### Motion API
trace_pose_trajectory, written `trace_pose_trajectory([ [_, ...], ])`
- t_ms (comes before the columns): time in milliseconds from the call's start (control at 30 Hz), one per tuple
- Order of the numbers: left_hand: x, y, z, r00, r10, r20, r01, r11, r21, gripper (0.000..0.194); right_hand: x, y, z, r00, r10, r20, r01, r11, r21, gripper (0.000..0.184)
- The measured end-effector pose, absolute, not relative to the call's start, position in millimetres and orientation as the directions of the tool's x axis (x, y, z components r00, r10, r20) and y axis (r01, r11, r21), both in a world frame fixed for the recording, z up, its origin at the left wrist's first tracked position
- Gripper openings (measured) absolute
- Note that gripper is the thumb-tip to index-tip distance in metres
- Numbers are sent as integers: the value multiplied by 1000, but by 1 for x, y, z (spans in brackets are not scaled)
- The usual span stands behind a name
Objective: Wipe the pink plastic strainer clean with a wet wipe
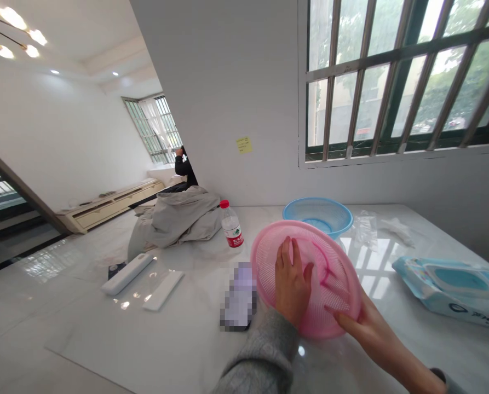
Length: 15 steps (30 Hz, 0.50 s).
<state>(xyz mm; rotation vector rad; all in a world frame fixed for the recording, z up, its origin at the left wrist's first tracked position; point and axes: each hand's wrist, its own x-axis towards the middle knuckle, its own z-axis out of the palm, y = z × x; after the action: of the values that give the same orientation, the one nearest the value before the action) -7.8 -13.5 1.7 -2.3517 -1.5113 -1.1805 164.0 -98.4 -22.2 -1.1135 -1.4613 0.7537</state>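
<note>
Pink plastic mesh basket (310, 279) tilted steeply over the marble counter (145, 350), between two open hands: left hand (292, 282) spread wide on the mesh, right hand (369, 325) with fingers stretched along the lower rim. Just behind it sits a round blue mesh basket (318, 216). Nearby lie a red-capped water bottle (231, 225), a pixelated object (239, 295), a crumpled clear plastic bag (363, 230), a blue wipes packet (453, 290) and a heap of grey cloth (174, 219)

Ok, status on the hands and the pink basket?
Left hand flat on pink plastic mesh basket. Right hand at its lower rim. Basket tilted on white marble tabletop. Blurred object just left of left hand.
</note>
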Motion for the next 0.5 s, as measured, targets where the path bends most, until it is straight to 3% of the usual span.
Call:
trace_pose_trajectory([
  [233,-9,-9,-7,287,747,599,763,-557,329,87,160,-99,-25,34,928,370,236,352,-906,81],
  [500,-18,-5,7,223,756,616,792,-509,337,86,160,-102,-24,-34,938,346,245,343,-907,78],
])
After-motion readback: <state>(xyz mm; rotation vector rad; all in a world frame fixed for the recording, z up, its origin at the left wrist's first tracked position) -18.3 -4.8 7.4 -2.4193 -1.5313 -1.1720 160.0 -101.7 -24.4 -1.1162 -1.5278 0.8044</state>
